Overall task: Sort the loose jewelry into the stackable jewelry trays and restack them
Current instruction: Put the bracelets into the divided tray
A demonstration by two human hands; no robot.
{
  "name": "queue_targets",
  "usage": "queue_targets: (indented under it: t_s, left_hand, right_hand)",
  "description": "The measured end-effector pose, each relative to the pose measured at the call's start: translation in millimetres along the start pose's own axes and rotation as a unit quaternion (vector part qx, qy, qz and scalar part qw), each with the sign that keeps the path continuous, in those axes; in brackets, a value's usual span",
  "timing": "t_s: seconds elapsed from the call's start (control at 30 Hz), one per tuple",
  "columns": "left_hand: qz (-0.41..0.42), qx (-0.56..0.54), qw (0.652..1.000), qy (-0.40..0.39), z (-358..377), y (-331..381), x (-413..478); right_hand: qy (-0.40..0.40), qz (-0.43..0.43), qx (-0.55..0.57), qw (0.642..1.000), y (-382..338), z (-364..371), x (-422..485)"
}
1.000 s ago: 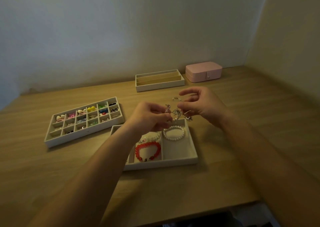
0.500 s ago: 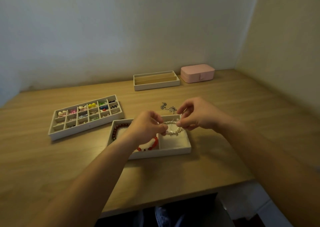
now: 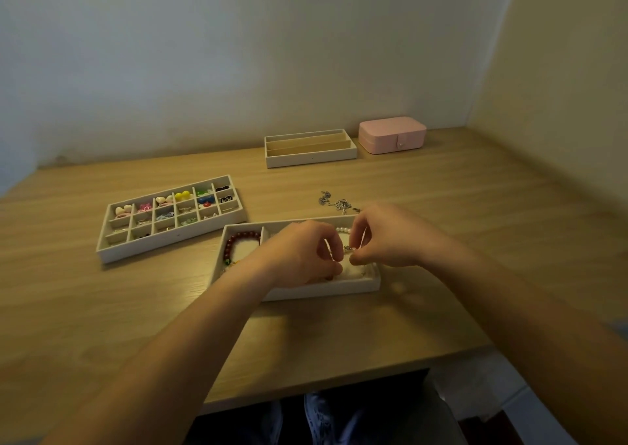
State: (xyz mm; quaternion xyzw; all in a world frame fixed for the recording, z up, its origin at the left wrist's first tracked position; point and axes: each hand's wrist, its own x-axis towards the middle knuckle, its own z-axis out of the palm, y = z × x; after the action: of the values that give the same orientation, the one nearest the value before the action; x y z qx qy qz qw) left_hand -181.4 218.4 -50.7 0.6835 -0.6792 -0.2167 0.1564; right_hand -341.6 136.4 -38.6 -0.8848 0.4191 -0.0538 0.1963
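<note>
Two hands (image 3: 299, 257) (image 3: 390, 237) lowered, pinching one pearl bracelet (image 3: 343, 230), three trays (image 3: 170, 242) (image 3: 323, 290) (image 3: 311, 161)

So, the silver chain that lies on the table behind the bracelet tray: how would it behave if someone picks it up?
The silver chain lies in a loose, crumpled heap, so it is probably floppy and would dangle. Its links look thin, so it is likely light and perhaps apt to tangle. Flat on the table, it should not roll.
</note>
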Motion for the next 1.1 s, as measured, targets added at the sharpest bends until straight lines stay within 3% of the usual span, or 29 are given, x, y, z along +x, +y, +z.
queue_targets:
  t_s: [0.17,0.33,0.6,1.0,1.1]
  left_hand:
    - [0.015,0.037,0.998,-0.038,-7,1,2]
    - [0.036,0.118,0.992,0.003,-14,-6,0]
    - [0.038,0.153,0.987,0.018,-3,-10,4]
    - [0.044,0.085,0.995,-0.042,-14,-16,-1]
    - [0.037,0.021,0.998,0.039,-23,-20,-13]
  right_hand:
    - [0.026,-0.007,-0.110,0.994,-4,-1,-2]
    - [-0.027,-0.030,-0.074,0.996,5,-7,2]
    - [-0.074,-0.040,-0.071,0.994,12,-2,5]
    - [-0.069,-0.049,-0.010,0.996,16,0,2]
    - [-0.035,-0.039,0.026,0.998,18,1,-2]
